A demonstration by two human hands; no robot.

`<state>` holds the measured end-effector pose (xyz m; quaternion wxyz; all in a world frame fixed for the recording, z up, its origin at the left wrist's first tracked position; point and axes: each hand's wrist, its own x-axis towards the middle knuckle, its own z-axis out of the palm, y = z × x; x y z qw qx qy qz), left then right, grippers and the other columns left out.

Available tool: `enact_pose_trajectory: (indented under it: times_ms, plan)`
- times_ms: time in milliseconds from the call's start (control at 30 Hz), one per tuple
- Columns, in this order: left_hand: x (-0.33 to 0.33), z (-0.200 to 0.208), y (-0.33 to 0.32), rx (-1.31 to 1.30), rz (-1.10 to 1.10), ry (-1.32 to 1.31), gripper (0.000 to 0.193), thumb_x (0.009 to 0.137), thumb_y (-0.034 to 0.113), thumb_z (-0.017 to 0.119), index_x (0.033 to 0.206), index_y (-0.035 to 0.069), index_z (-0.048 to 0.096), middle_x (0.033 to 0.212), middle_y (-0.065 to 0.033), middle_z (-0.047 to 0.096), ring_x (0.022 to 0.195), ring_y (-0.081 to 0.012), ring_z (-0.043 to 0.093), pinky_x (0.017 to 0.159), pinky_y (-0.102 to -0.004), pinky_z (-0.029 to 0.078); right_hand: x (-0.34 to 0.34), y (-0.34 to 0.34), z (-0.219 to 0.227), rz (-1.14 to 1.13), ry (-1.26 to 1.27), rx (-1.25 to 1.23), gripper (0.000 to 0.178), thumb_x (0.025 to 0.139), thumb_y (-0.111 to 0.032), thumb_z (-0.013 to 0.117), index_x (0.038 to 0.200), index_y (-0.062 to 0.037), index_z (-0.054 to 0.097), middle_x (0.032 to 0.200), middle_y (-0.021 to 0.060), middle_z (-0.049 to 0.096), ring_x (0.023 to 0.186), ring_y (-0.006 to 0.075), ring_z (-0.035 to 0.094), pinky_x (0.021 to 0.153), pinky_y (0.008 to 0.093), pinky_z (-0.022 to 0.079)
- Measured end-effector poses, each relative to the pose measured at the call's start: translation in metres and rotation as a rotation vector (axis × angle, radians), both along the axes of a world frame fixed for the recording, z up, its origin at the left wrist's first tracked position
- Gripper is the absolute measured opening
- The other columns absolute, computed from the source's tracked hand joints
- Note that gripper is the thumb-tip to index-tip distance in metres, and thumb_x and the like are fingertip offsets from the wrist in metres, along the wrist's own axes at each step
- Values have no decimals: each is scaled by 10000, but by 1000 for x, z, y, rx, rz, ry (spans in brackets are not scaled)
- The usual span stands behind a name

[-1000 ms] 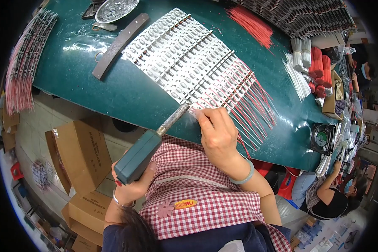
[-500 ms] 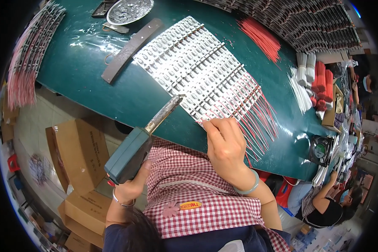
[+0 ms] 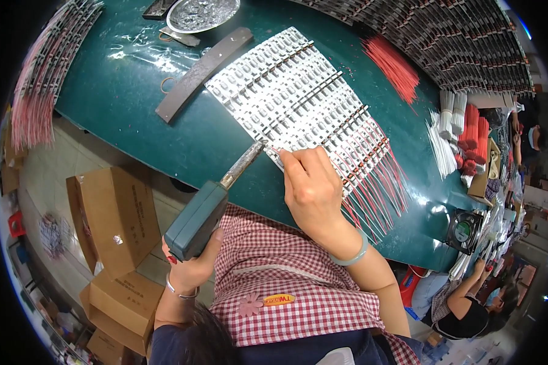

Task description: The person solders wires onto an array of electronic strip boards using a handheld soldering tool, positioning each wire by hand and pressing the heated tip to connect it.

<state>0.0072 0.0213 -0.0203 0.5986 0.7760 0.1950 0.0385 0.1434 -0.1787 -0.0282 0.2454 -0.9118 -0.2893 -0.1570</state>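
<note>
My left hand is wrapped round the dark green handle of a soldering gun. Its long metal tip reaches the near left edge of a panel of white circuit boards on the table. Close beside that tip, my right hand is closed in a pinch over the panel's edge. A thin reddish bit shows at the fingertips, too small to name. Thin red and white wires hang from the right part of the panel, next to my right hand.
A dark flat bar lies left of the panel on the green table. Behind stands a silver bowl. Loose red wires, wire bundles, a fan and stacked boards surround it. Cardboard boxes stand lower left; a co-worker sits right.
My right hand has moved up and left along the panel's edge, close to the soldering gun's tip. The gun stays at the panel's edge. The whole view has shifted slightly.
</note>
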Motion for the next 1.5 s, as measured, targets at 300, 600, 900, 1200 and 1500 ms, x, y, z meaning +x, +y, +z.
enact_pose_trajectory:
  times_ms: [300,600,900,1200,1500]
  plan:
    - [7,-5,1,89,-97,-80,180,771,22,767,929,-30,699,784,-90,691,624,-158,656,583,-272,507,2,2,-1,1,-34,-40,222,750,16,660,969,53,668,783,88,499,733,228,524,552,324,450]
    - [8,-1,-1,88,-111,-107,204,768,12,766,953,-38,695,807,-95,684,629,-156,647,589,-262,500,0,3,-2,9,-50,-102,257,722,10,648,971,68,667,778,91,490,737,234,521,552,317,445]
    - [-15,-15,7,28,-130,-88,275,872,-39,688,1142,-39,638,969,-85,673,652,-102,571,561,-259,480,0,6,-2,-1,-77,-123,254,712,-2,651,956,66,668,770,87,493,733,230,528,553,316,447]
    - [-2,-7,1,2,-105,-158,352,860,-68,672,1205,-34,612,1028,-98,667,620,-103,549,526,-251,457,-1,6,7,-30,-19,-136,251,724,-4,656,968,50,671,790,91,511,764,233,541,578,311,461]
    - [92,45,9,193,270,-638,343,911,14,676,1246,-10,610,1068,-47,646,725,-80,559,612,-211,442,14,-99,50,-234,-55,56,159,810,25,706,965,0,686,901,116,656,826,298,623,696,393,520]
